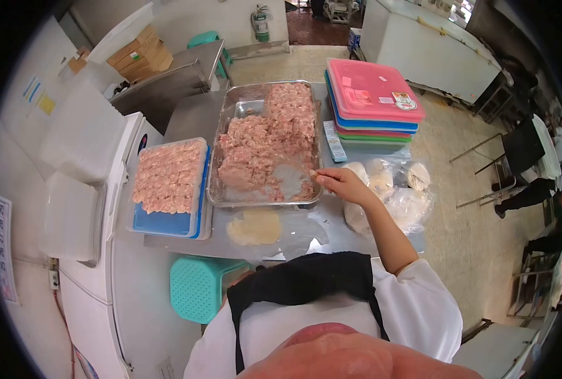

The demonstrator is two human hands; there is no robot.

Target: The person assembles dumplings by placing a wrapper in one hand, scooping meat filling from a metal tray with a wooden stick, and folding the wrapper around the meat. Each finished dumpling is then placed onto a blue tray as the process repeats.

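Observation:
My right hand (pixel 336 181) is at the lower right edge of the metal tray (pixel 256 203), its fingers pinched on a small tool whose shape I cannot make out. Ground meat (pixel 256 142) fills much of that tray, thinly smeared near its front. In front of the tray, a pale round wrapper (pixel 254 227) lies on the metal table. Clear plastic bags of pale dough (pixel 401 205) sit beside my right forearm. Left of the tray, rows of meat-filled pieces (pixel 168 177) cover a blue-lidded container (pixel 161 222). My left hand is not in view.
Stacked containers with a pink lid (pixel 376 88) stand at the table's back right, by a blue-and-white packet (pixel 335 142). A turquoise stool (pixel 195 288) is below the front edge. A white freezer (pixel 429 47) stands behind, and a black chair (pixel 521 148) at right.

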